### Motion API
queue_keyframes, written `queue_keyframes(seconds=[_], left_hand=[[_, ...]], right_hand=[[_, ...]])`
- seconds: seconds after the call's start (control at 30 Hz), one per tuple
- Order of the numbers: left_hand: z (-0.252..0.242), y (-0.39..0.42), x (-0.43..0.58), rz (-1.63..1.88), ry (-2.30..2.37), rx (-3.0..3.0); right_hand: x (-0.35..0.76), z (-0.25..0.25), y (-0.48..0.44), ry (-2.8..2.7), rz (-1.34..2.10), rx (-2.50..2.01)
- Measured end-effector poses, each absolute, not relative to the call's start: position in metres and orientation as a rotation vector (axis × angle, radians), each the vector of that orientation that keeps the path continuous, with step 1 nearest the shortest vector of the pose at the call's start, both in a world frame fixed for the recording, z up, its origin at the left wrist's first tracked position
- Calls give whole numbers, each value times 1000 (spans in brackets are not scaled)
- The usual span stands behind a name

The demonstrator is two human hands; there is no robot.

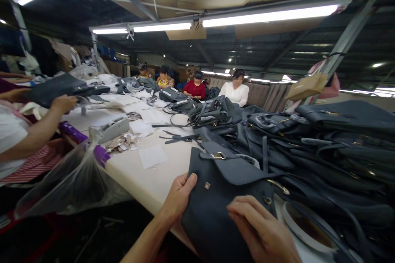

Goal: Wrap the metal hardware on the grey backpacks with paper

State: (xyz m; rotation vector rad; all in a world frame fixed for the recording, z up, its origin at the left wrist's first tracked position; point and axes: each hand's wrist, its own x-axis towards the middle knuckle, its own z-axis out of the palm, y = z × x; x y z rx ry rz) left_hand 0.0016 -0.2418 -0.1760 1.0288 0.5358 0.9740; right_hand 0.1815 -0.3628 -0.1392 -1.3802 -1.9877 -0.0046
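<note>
Now, left hand [179, 197]: I am pinching the left edge of the bag [212, 213].
Right hand [262, 230]: I am laying it, loosely spread, on the front.
Care: gripping firmly, I judge, stops it sliding off the table [145, 181].

Worktable [145, 181], near to far.
Backpack [222, 197] at near edge, left hand [179, 197] on its left rim, right hand [262, 230] on its front; pile of bags [324, 144] right and behind; paper slips [152, 156] to its left; plastic bag [74, 181] off the table's left edge; seated workers [236, 90] at far end.
</note>
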Motion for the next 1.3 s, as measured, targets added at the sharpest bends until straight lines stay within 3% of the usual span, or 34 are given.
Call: queue_keyframes(seconds=[0.2,0.4,0.67,0.87,1.3], left_hand=[[-160,-251,-2,949,426,1180],[-151,-252,-2,931,383,1277],[-154,-243,-7,879,415,1205],[-156,-243,-6,851,389,1100],[-158,-241,-3,842,316,1163]], right_hand=[[165,-113,-320,-2186,-14,-1344],[161,-95,-302,-2489,-257,-1469],[166,-92,-297,-2659,-573,-1269],[189,-91,-312,-2596,-293,-1488],[167,-85,-295,-2698,-393,-1327]])
